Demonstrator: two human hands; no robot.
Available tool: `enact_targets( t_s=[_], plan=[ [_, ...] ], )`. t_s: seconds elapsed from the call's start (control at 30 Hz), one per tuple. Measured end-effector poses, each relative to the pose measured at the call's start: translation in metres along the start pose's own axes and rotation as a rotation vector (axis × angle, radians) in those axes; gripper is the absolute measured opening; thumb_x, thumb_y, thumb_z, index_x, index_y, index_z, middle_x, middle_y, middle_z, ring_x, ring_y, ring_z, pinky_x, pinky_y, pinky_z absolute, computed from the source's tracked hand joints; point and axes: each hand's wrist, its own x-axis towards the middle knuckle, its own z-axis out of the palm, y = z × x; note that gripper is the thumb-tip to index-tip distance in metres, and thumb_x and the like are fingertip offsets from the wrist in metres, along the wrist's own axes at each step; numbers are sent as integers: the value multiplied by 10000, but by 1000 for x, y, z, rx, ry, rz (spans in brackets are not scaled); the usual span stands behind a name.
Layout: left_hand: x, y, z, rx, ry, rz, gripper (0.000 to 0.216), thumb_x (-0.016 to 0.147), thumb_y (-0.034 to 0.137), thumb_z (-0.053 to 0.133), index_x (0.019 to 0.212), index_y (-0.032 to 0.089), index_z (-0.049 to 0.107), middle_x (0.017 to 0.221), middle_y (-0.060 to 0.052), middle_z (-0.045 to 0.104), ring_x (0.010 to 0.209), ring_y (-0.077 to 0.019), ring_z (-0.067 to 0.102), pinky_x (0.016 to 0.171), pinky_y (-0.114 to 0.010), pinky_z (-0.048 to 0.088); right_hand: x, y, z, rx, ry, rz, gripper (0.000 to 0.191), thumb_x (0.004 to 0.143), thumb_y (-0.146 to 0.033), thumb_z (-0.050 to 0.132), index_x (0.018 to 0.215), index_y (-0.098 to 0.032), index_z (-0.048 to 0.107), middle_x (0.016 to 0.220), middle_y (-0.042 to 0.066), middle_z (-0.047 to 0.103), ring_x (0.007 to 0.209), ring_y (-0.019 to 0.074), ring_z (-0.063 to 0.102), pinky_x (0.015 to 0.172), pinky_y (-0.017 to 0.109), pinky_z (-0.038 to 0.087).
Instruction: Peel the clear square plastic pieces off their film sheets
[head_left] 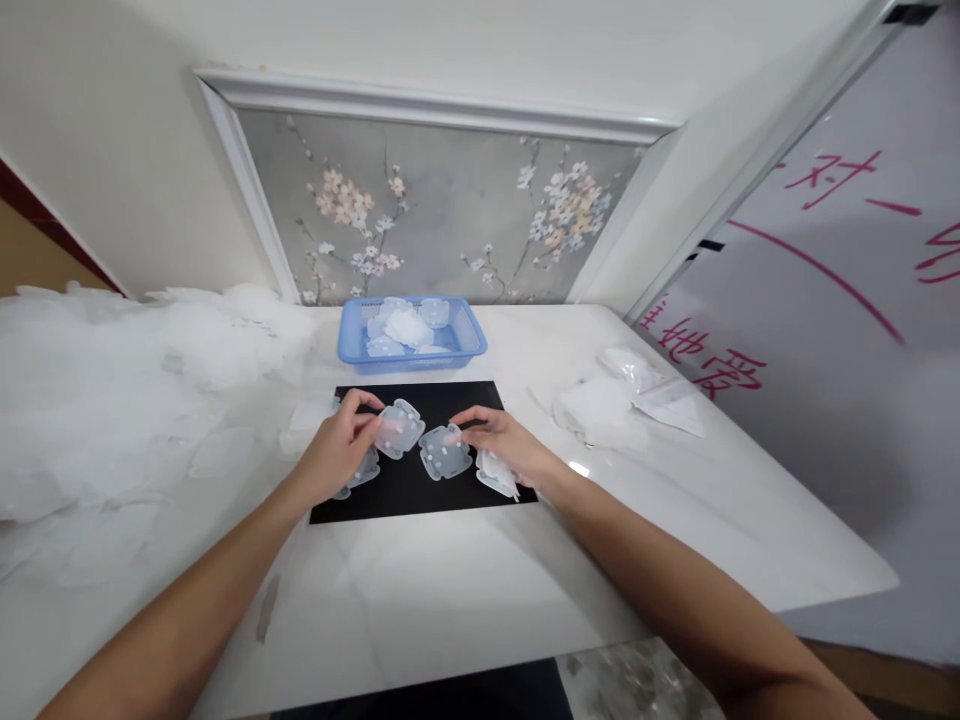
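Over a black mat (420,497), hands (337,445) (504,440) pinching one translucent piece (401,430) (446,455) each, other pieces (364,470) (495,475) partly hidden beneath

Smooth translucent plastic pieces (446,455), matt black mat (420,498), blue plastic basket (412,364), glossy marble-look tabletop (360,590)

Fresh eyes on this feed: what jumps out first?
A large whitish pile dominates the left of the table. Then the black mat at centre, where the left hand holds one translucent piece and the right hand touches another, with a blue basket behind. Red handwriting stands out at right.
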Motion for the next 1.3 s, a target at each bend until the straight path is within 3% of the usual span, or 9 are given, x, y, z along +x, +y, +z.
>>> enact_targets(
  t_s=[0.2,0.37,0.5,0.7,0.83,0.9,1.03,1.13,1.3],
  plan=[
    [3,-3,6,-410,-87,-239,290,790,387,666,1001,194,622,908,-53,717,796,-171,690,734,-292,546,0,-2,0,6,1,-33,274,651,-310,725,884,-186,650,700,7,670,489,98,481,463,222,331],
    [0,-1,7,-597,-145,-341,231,802,278,686,1012,195,640,951,-63,726,810,-179,705,745,-299,571,-5,-7,-3,-159,164,-292,257,761,-434,644,709,-185,608,603,-27,502,553,108,432,529,239,350],
    [-2,0,7,-669,-210,-337,236,894,350,572,1035,176,646,976,-82,723,832,-200,709,778,-339,572,-13,-8,-1,-457,132,-446,245,728,-381,729,822,-208,584,575,-82,364,529,96,361,547,238,355],
    [-4,0,11,-699,-248,-304,285,922,390,511,1032,159,639,1008,-107,721,836,-213,703,828,-393,550,-20,1,14,-887,-24,-710,461,786,-244,693,1220,-282,542,893,0,501,679,121,509,591,248,437],
    [-4,1,8,-518,-269,-209,395,903,487,497,1105,183,647,1046,-110,710,923,-248,684,889,-439,520,-21,4,23,-803,40,-784,175,867,-285,580,1028,-243,634,939,39,519,690,124,518,568,253,423],
    [-1,-1,-2,-191,-227,-59,412,876,511,520,1125,219,668,1130,-105,688,1053,-281,636,974,-463,459,-19,2,24,-566,79,-712,116,855,-302,569,830,-202,622,900,43,547,695,126,518,598,263,423],
    [7,-13,-29,538,-220,247,281,807,376,605,1025,236,715,1259,-112,625,1210,-336,507,1045,-483,351,-12,-2,14,-165,30,-202,156,743,-320,629,719,-193,541,622,-28,525,530,101,444,505,242,335],
    [9,-18,-40,711,-338,272,227,820,275,538,991,226,679,1205,-106,631,1120,-297,551,928,-417,423,-7,-5,5,-51,-9,36,197,666,-286,653,826,-199,580,517,-68,486,441,84,370,442,224,265],
    [9,-13,-36,823,-388,276,150,848,227,445,857,204,593,991,-66,613,852,-214,565,754,-345,421,-7,-10,-1,29,-48,95,280,634,-295,679,886,-207,596,457,-87,456,398,75,336,404,214,230]
  ],
)
